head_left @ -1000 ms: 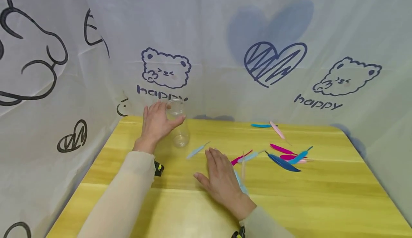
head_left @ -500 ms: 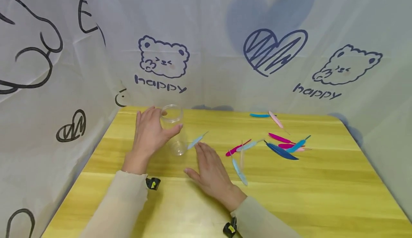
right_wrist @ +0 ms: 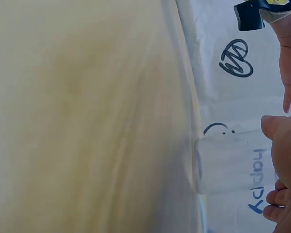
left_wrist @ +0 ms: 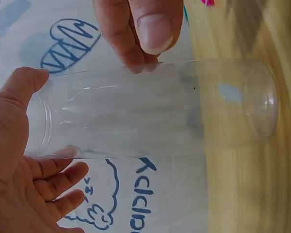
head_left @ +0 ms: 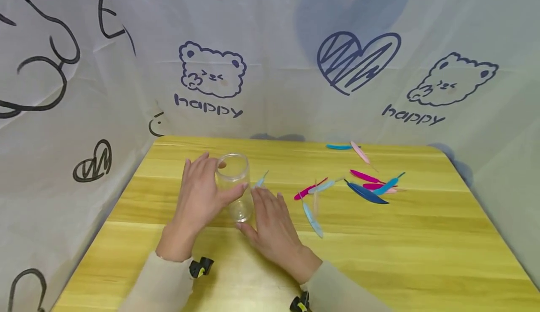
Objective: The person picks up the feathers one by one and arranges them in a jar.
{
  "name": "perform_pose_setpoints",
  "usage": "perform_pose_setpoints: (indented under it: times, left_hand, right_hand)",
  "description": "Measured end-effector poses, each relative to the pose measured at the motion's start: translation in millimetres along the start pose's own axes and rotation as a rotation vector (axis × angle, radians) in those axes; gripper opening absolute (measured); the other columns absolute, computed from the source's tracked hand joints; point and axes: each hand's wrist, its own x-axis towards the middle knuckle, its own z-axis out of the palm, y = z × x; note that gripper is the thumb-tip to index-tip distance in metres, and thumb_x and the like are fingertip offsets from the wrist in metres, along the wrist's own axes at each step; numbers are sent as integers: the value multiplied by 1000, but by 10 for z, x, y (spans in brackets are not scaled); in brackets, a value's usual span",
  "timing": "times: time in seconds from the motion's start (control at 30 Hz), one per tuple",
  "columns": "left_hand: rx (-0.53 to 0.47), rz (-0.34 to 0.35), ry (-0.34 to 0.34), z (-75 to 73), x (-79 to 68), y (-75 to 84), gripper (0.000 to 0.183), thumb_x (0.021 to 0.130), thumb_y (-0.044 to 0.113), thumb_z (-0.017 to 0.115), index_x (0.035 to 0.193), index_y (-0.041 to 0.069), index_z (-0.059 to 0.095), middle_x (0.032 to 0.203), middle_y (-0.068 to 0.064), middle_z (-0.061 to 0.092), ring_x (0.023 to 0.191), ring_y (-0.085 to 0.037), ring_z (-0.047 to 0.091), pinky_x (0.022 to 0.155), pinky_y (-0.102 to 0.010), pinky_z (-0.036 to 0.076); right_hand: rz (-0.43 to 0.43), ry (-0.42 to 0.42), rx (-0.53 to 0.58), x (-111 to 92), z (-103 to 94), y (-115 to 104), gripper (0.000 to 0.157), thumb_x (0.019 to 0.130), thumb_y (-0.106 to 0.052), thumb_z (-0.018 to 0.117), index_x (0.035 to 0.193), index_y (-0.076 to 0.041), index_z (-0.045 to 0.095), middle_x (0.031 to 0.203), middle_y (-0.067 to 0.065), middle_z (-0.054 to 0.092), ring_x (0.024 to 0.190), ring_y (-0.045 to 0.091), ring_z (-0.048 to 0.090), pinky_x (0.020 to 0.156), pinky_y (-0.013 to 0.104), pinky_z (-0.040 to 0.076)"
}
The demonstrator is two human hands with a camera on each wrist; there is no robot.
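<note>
A tall clear plastic jar (head_left: 235, 169) with an uncovered rim stands left of centre, its base low over or on the table; I cannot tell which. My left hand (head_left: 200, 192) grips it near the rim, thumb on one side and fingers on the other, as the left wrist view shows on the jar (left_wrist: 136, 107). On the opposite side is my right hand (head_left: 274, 230), its fingers fairly straight and the fingertips at the jar's wall. A light blue feather (head_left: 261, 180) lies just behind the right fingertips, partly hidden.
Several feathers lie on the yellow wood-grain table (head_left: 401, 256): a dark blue feather (head_left: 366, 193), a magenta feather (head_left: 364, 176), a light blue feather (head_left: 312, 220) and a pale pink feather (head_left: 360, 152). A white drawn-on cloth (head_left: 278, 92) hangs behind and at the sides.
My left hand has brought the jar down and nearer the body. My right hand has shifted left, up to the jar's side. The feathers have kept their places.
</note>
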Motion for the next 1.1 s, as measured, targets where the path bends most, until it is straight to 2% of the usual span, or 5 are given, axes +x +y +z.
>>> perform_pose_setpoints:
  times: [0.23,0.47,0.67,0.87,1.1]
  left_hand:
    - [-19,44,20,-20,-171,97,71,80,51,88,121,-2,64,127,-22,68,150,-43,40,130,-62,14]
    - [-69,102,25,50,-218,161,72,78,47,92,123,0,63,129,-21,68,149,-43,42,131,-59,16]
    - [-44,155,45,82,-247,174,74,76,47,93,125,0,64,130,-21,67,145,-43,47,130,-61,18]
    - [6,155,42,76,-269,204,77,78,55,89,128,2,64,134,-20,65,141,-41,49,130,-62,16]
    - [9,156,30,82,-286,230,77,82,58,85,130,2,64,134,-19,65,137,-39,52,129,-63,17]
  right_hand:
    - [-78,75,-47,-157,-91,17,80,99,-53,69,150,5,49,149,20,56,138,36,55,121,62,38]
    - [-125,165,-49,-304,-131,91,75,99,-50,69,146,6,53,144,22,60,134,37,58,118,63,41]
    - [-124,177,-54,-365,-158,111,76,98,-50,70,146,5,52,144,21,59,134,36,58,118,61,42]
    - [-113,177,-75,-412,-169,97,75,99,-50,69,147,4,51,144,19,59,135,35,58,119,63,39]
    - [-118,193,-70,-443,-174,104,73,100,-50,67,146,5,52,143,20,60,134,36,59,118,63,41]
